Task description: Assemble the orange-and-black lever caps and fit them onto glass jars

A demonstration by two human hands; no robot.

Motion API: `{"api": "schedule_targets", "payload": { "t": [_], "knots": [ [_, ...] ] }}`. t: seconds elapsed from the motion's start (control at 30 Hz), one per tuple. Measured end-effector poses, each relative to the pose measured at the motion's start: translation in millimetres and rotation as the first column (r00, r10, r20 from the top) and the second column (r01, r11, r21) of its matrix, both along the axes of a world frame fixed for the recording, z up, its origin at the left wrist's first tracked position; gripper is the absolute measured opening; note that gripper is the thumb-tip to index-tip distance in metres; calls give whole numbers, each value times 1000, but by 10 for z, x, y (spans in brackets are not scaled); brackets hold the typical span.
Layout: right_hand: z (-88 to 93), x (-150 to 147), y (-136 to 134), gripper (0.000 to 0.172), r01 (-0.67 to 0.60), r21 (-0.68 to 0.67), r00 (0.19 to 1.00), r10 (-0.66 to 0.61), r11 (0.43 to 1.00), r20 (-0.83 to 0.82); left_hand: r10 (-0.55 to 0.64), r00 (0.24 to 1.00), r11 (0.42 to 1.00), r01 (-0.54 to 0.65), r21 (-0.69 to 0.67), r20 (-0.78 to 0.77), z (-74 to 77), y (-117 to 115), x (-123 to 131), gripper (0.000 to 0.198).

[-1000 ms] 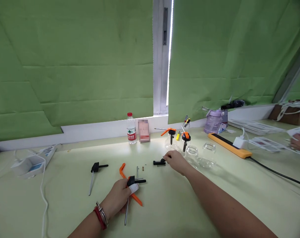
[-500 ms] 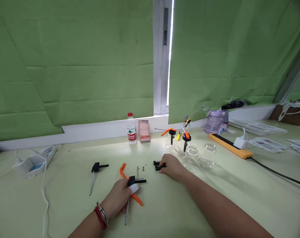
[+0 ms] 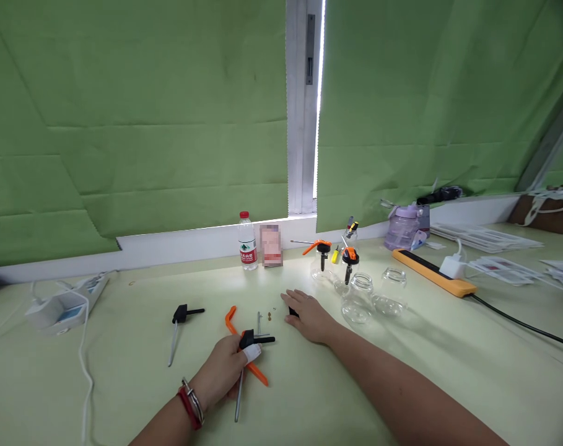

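My left hand [image 3: 225, 368] is closed around a black-headed piece with a metal rod [image 3: 248, 339]; white tape wraps the thumb. An orange bent lever [image 3: 257, 374] passes behind that piece, and whether my fingers also grip it I cannot tell. My right hand [image 3: 309, 316] lies palm down on the table, fingers stretched out, over small black parts [image 3: 293, 311] that it mostly covers. Between the hands are thin metal pins [image 3: 259, 322] and small brass-coloured bits [image 3: 269, 316]. A similar black-headed piece with a rod [image 3: 181, 314] lies left of my left hand.
Clear jars [image 3: 361, 300] stand at right, some bearing orange-and-black tools [image 3: 350, 255]. A water bottle [image 3: 247, 241] and small box [image 3: 271, 246] stand at the back. Power strips lie at left [image 3: 70, 310] and right [image 3: 430, 272], near a purple jug [image 3: 402, 229].
My right hand has gone from pinching the black parts to lying flat over them with fingers spread. My left hand and its black-headed piece have hardly moved.
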State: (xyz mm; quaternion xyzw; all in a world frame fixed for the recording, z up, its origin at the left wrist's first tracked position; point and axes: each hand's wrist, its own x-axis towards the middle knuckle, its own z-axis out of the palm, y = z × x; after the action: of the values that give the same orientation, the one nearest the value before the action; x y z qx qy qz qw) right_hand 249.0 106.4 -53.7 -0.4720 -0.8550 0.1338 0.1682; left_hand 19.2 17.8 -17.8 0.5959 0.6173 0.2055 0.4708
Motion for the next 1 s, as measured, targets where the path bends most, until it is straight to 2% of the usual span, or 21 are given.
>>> {"api": "schedule_targets", "payload": {
  "t": [0.1,0.23,0.43,0.53,0.7,0.8,1.0],
  "knots": [
    [-18,13,24,51,-41,-3,998,41,999,40,-5,1000,1000,5,1,1,-10,10,0,30],
    [-15,117,91,52,-111,-39,991,113,993,77,-8,1000,1000,8,0,-1,-1,6,-5,30],
    [8,227,129,54,-83,-71,989,91,994,118,-7,1000,1000,7,1,13,12,-8,-12,31],
    [37,156,62,52,-71,-8,987,71,997,146,-17,1000,1000,17,7,15,-6,-3,-19,31],
    [67,-85,-52,45,-122,106,979,102,987,178,-21,1000,1000,21,12,-6,-46,9,-33,33],
    [79,-162,-76,42,-118,101,978,98,988,183,-25,1000,1000,25,19,5,-62,18,-45,35],
    [154,-134,-191,34,-143,55,979,133,988,152,-40,999,999,40,13,4,-46,15,-59,35]
  ]
}}
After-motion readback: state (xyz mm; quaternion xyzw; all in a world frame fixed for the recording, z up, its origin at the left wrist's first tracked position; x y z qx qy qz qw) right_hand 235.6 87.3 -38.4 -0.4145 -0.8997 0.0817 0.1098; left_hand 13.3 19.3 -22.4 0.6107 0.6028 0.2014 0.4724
